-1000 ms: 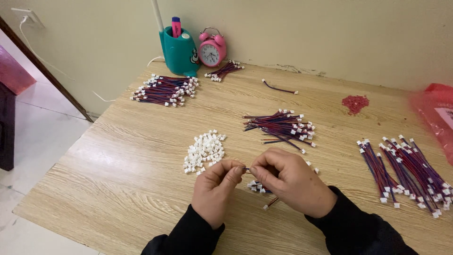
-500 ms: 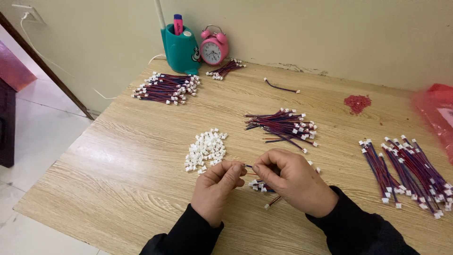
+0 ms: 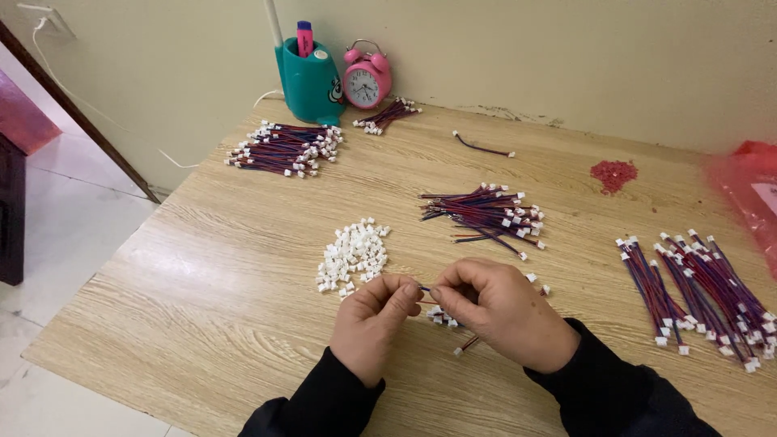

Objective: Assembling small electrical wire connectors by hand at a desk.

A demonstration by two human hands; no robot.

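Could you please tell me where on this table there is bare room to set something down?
The widest bare patch of the table lies left of the white connector pile, below the far-left wire bundle. A smaller patch lies between the middle bundle and the red bits. It is crowded around both hands and by the right-edge bundles.

A red translucent plastic bag (image 3: pixel 749 190) bearing a pale label (image 3: pixel 767 197) lies on the counter (image 3: pixel 202 267), far right of the grips.
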